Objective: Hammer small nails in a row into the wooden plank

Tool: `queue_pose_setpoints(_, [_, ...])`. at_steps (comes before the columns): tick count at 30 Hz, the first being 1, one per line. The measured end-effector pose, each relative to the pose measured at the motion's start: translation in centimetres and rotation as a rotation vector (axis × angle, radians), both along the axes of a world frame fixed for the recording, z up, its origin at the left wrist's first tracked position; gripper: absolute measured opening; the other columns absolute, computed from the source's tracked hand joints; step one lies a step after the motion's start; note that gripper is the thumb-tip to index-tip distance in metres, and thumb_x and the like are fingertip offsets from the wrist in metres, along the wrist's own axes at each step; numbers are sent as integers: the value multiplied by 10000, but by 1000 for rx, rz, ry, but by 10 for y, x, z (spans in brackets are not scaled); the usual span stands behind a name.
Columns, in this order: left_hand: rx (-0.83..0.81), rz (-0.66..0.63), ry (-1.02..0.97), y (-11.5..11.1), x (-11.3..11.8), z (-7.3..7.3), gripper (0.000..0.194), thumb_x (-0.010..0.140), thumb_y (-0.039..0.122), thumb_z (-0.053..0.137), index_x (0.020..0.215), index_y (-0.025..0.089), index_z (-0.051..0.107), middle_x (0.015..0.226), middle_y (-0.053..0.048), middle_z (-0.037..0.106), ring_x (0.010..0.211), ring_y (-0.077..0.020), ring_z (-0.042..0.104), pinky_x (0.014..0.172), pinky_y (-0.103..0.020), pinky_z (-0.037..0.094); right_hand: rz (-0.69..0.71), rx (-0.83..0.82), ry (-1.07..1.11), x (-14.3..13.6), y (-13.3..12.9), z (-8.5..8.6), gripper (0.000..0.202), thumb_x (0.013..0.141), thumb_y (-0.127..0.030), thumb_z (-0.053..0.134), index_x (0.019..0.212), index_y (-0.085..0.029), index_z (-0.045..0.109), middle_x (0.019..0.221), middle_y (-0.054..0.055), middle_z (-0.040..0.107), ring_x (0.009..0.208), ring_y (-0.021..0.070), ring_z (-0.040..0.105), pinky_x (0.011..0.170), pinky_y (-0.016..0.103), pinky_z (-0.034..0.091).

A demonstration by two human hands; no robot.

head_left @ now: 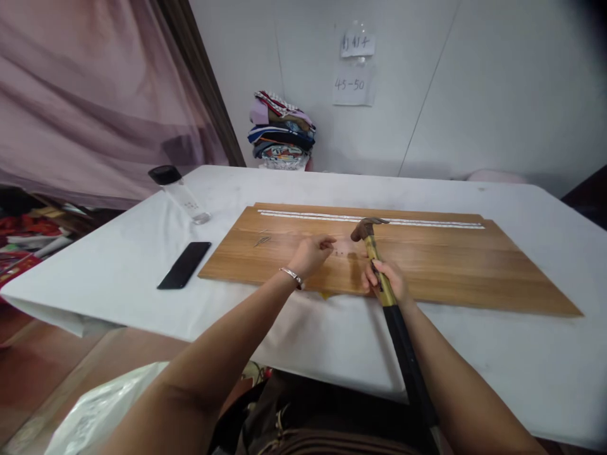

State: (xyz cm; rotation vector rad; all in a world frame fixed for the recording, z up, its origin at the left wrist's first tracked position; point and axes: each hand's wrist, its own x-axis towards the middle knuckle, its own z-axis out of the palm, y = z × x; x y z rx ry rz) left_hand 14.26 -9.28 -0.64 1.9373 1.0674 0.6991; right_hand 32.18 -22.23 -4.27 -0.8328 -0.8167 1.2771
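Hammer (374, 253) gripped in right hand (385, 278) hovers over the wooden board (427, 265), left hand (310, 253) fingers pinched on something small there, likely a nail not yet driven.

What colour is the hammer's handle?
The hammer's handle is yellowish gold near the head and black lower down, seen in the head view, gripped by the right hand.

A board (427, 265) lies on the table (521, 354) before me; at ten o'clock, a phone (184, 265), a bottle (183, 193) behind it.
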Motion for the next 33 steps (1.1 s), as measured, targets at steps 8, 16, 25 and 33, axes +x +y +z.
queue_pose_setpoints(8, [316,-141,360,2,22,-1,455,866,45,537,1265,189,700,1009,-36,785,976,-153,720,971,-273,541,-66,-21,13,7,11,-11,349,817,-443,665,1053,-195,600,475,-97,465,437,165,571,393,265,416])
queue_pose_setpoints(16, [367,-212,581,1,26,10,481,896,56,490,1319,205,663,1040,-83,756,983,-201,706,885,-292,540,-53,-42,49,8,14,-14,348,799,-449,681,1030,-201,599,457,-98,475,420,160,570,374,245,411])
queue_pose_setpoints(25, [382,-272,679,0,35,17,400,935,97,464,1263,188,673,1063,-126,733,977,-216,702,874,-297,520,-60,-48,16,3,13,-9,389,760,-467,724,1015,-196,612,445,-92,498,411,170,579,372,261,435])
queue_pose_setpoints(33, [397,-308,795,2,40,20,458,941,122,463,1375,185,599,1064,-143,726,959,-243,713,825,-311,525,-48,-62,7,4,15,-8,411,748,-483,727,1006,-195,589,434,-102,484,397,170,585,356,252,423])
